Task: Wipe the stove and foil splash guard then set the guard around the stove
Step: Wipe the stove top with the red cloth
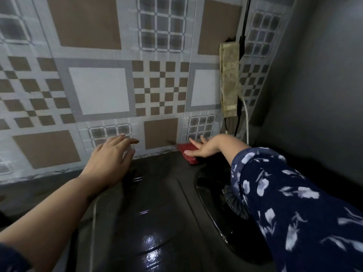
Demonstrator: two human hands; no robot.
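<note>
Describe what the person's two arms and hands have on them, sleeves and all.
The right arm wears a dark navy sleeve printed with pale white-blue leaf or petal shapes, its cuff ending short of the wrist. The left forearm is bare for most of its length; only a scrap of dark blue fabric shows at the lower left corner. The left hand and right hand are ungloved, with no rings, watch or bracelets visible.

Stove top [149, 222]: dark, smooth, glossy; bright reflections on the near surface, looks like glass or enamel, not certain in this light. Burner surround [212, 205]: black, with a thin shiny metallic rim. Cloth [187, 152] under the right hand [202, 149]: red, soft, matt fabric. Wall tiles [98, 91]: smooth, low sheen, printed squares. Power strip [229, 81] on the wall: plastic, yellowed, stained, dull. Sleeve [294, 203]: blue printed cloth, matt.
</note>
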